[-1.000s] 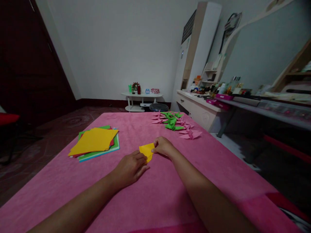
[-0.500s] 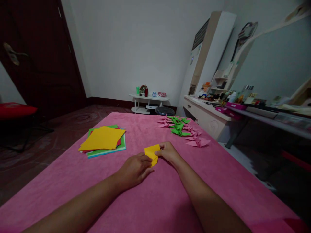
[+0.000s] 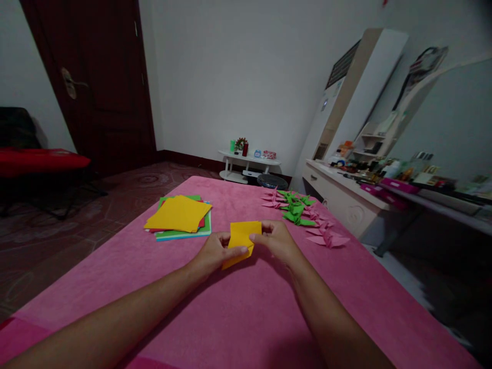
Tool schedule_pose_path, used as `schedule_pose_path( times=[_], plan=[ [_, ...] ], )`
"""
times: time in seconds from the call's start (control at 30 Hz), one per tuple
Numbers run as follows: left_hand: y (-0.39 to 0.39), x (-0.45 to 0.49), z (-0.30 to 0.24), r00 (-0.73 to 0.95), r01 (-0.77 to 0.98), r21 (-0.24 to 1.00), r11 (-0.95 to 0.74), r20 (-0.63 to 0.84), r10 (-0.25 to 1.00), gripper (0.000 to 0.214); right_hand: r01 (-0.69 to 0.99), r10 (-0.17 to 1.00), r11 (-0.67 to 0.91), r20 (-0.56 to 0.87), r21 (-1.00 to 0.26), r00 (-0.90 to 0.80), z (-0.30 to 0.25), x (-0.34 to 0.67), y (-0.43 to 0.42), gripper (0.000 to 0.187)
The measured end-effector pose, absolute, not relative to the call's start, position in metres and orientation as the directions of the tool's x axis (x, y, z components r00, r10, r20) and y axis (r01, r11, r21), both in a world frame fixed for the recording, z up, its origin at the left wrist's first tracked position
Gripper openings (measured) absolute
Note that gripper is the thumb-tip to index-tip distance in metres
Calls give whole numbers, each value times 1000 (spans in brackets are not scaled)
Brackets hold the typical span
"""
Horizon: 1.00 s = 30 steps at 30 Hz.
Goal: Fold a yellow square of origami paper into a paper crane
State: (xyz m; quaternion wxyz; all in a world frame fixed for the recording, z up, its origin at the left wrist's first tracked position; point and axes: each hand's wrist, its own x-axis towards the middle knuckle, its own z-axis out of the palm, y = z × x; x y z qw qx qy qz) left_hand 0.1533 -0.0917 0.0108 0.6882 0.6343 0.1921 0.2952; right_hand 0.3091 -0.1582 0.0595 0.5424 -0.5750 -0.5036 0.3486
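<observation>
Left hand (image 3: 213,252): fingers closed on the left edge of the yellow paper (image 3: 243,240), thumb on top.
Right hand (image 3: 277,240): fingers pinched on the paper's right upper corner.
Yellow paper: folded, held between both hands, raised just above the pink table (image 3: 246,312), near centre.
Paper stack (image 3: 180,217): coloured sheets, yellow on top, far left of the hands.
Cranes (image 3: 303,218): pink and green, far right on the table.
</observation>
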Motion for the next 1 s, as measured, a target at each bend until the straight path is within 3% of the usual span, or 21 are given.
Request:
schedule_pose_path(
  times=[0.23,0.43,0.67,0.8,1.0],
  plan=[
    [-100,150,11,730,-156,983,95,50,681,36,201,941,114,170,-973,291,64,305,-160,15],
    [-101,151,9,660,-288,944,158,77,748,35,28,937,182,182,-983,298,48,297,-153,32],
    [-99,151,3,652,-337,923,188,85,753,35,-62,938,179,151,-982,311,20,282,-145,33],
    [-102,151,4,677,-323,927,191,85,731,32,28,909,170,168,-985,382,23,280,-153,25],
    [-105,152,7,695,-310,931,191,85,714,30,120,863,168,205,-978,462,22,282,-158,40]
  ],
)
